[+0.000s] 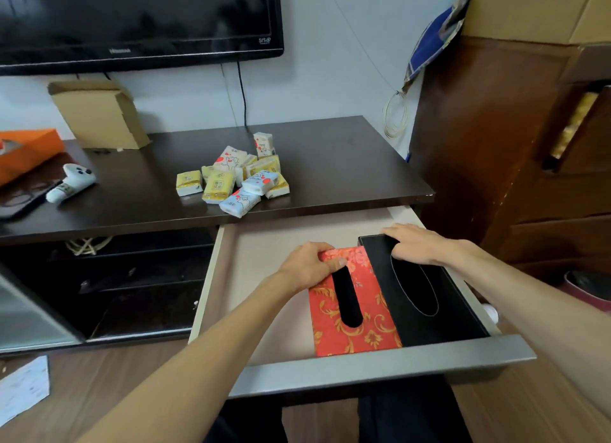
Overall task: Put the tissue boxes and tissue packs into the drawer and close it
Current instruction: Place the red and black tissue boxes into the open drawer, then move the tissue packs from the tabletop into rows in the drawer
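The drawer (pixel 380 363) is pulled out below the dark cabinet top. Two tissue boxes lie side by side inside it: a red one with gold flowers (pixel 370 323) and a black one (pixel 439 320) against the right wall. My left hand (pixel 309 264) grips the far end of the red box, thumb on top. My right hand (pixel 420 245) rests flat on the far end of the black box. A heap of several small tissue packs (pixel 236 181), yellow and white-blue, lies on the cabinet top (pixel 330 164) behind the drawer.
A white game controller (pixel 71 181), an orange box (pixel 26 151) and an open cardboard box (pixel 99 115) sit at the left of the top. A TV (pixel 132 19) hangs above. A brown wooden cabinet (pixel 512 144) stands close on the right. The drawer's left half shows bare bottom.
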Available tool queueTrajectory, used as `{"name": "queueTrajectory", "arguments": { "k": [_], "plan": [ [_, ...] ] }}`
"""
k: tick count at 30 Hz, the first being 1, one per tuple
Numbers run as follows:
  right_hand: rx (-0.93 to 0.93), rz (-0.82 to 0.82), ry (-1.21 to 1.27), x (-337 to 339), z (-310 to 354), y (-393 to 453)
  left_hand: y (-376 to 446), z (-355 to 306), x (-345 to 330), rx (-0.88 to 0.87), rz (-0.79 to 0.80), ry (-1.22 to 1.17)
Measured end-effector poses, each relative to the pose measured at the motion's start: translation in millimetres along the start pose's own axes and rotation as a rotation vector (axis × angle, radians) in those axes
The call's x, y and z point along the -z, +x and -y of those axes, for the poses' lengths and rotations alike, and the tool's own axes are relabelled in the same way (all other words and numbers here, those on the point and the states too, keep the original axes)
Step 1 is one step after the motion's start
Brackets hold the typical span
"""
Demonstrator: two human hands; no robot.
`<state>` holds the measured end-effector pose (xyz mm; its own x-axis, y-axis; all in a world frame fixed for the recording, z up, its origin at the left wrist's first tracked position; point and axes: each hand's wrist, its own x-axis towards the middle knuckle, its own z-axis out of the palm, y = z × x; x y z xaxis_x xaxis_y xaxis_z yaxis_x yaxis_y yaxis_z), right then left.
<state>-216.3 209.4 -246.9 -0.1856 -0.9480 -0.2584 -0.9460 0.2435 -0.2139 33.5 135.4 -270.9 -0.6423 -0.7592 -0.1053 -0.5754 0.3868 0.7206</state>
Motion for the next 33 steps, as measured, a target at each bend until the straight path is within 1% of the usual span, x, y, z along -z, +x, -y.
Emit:
{"name": "queueTrajectory", "arguments": {
  "k": [3, 5, 8, 12, 13, 15, 17, 19, 21, 24, 26, 28, 33],
  "plan": [
    [0.012, -0.013, 0.035, 6.0, 7.9, 7.4, -4.8, -2.6, 6.9, -0.013, 0.048, 0.060],
    [0.069, -0.071, 0.084, 13.5, 22.5, 11.7, -7.9, -1.3, 18.3, -0.015, 0.000, 0.100],
    [0.159, -0.187, 0.251, 31.2, 59.5, 19.1, -14.7, 3.8, 55.1, -0.013, -0.132, 0.091],
    [0.256, -0.260, 0.532, 53.6, 115.7, 38.1, -21.0, 20.0, 126.3, 0.016, -0.400, 0.068],
    [0.282, -0.267, 0.561, 58.0, 129.9, 45.5, -20.8, 26.5, 141.8, 0.041, -0.461, 0.100],
    [0.322, -0.294, 0.534, 64.4, 157.6, 64.5, -17.4, 41.3, 163.6, 0.094, -0.536, 0.204],
    [0.323, -0.330, 0.445, 68.3, 182.6, 86.1, -9.6, 55.7, 172.6, 0.128, -0.548, 0.296],
    [0.299, -0.349, 0.328, 67.7, 201.8, 106.3, -1.4, 64.9, 171.5, 0.135, -0.507, 0.362],
    [0.260, -0.354, 0.223, 62.3, 212.3, 123.1, 6.1, 72.3, 166.4, 0.127, -0.482, 0.402],
    [0.227, -0.401, 0.156, 49.3, 215.9, 138.6, 14.5, 80.2, 161.9, 0.086, -0.517, 0.441],
    [0.233, -0.425, 0.177, 42.7, 214.0, 142.8, 16.5, 82.5, 159.6, 0.052, -0.523, 0.445],
    [0.253, -0.433, 0.250, 39.2, 211.9, 141.6, 16.1, 82.3, 159.7, 0.030, -0.517, 0.433],
    [0.320, -0.481, 0.384, 31.4, 191.1, 121.1, 8.2, 81.6, 156.4, 0.017, -0.492, 0.397]
  ]
}}
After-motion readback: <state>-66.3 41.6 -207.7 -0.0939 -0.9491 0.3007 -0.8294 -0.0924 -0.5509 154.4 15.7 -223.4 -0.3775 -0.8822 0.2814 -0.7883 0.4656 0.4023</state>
